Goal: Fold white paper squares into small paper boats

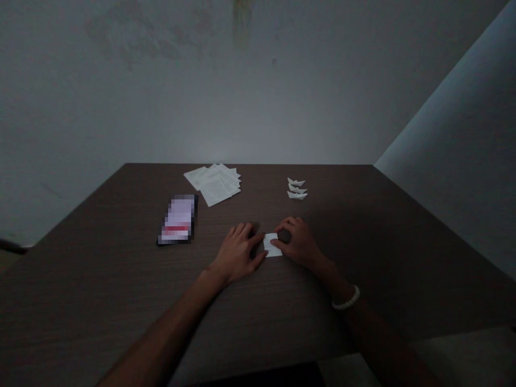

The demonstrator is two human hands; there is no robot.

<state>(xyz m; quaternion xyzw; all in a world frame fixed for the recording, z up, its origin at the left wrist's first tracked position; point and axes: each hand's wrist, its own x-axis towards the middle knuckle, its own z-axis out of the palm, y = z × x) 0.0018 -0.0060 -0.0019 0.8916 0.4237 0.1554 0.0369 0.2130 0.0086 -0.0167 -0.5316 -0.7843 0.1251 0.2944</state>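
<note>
The left fingers (257, 238) and right fingers (278, 244) each hide part of the small paper (273, 251), whose print is too small to read. Coarse blocks blur the phone (177, 219) screen. In the fanned sheets (220, 185), upper ones cover lower ones. Creases on the folded boats (297, 196) are indistinct. The picture's edges cut off both forearms (177, 320) and the counter (100, 301).

- table (121, 290): dark brown top, wood-grain look
- printed white sheets (217, 185) towards the far edge, left of centre, all fanned out and overlapping
- phone (177, 217) just nearer than those, lying screen up (it's pixelated, so can't read a thing)
- three tiny white paper boats (297, 196) bunched in a row, right of centre
- small printed paper slip (272, 249), closer in, roughly mid-table
</note>
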